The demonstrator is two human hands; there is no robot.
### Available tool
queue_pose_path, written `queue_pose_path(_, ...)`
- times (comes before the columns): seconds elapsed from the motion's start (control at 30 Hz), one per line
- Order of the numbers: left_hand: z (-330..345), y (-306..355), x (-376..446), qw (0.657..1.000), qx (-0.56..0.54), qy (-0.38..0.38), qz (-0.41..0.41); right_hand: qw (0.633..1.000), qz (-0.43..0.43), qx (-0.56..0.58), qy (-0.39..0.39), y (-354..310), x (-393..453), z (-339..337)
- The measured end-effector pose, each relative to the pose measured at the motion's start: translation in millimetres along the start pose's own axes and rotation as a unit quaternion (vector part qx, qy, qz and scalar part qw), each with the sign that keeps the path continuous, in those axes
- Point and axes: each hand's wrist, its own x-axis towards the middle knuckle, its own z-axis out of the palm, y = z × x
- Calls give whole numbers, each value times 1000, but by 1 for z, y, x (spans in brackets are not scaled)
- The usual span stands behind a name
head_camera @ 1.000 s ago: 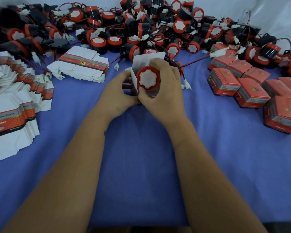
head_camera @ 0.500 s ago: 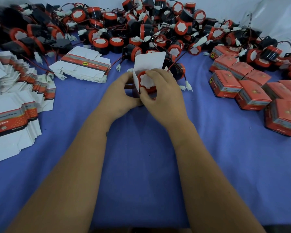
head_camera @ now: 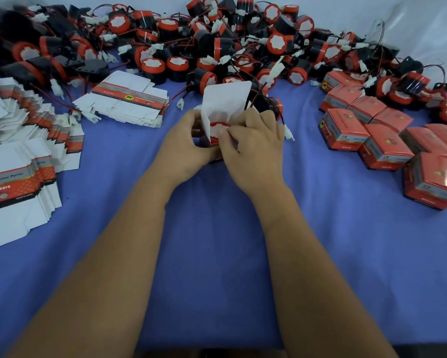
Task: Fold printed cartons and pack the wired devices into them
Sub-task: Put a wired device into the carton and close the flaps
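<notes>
Head view: both your hands' grip pinches one carton (head_camera: 226,104), device (head_camera: 218,127) partly in, flap up. Packed boxes (head_camera: 372,135) sit right; a big device pile (head_camera: 204,42) and flat cartons (head_camera: 18,161) remain.

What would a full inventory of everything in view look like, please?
open carton: one, white inside, centre, held by both hands
device in carton: one, red rim with white face, mostly inside
loose wired devices: many, black and red with white plugs, heaped along the far edge
packed cartons: about a dozen, red, at right
flat cartons: small stack, white with a red band, left of centre
fanned flat cartons: large stack, white and red, far left
cloth: one, blue, covering the table
left hand: grips the carton's left side
right hand: pinches the carton's right flap
</notes>
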Motion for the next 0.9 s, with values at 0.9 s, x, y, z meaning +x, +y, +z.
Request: queue_pose_path(0.9,18,9,-2,997,28,39,-62,870,206,447,-42,2,19,-29)
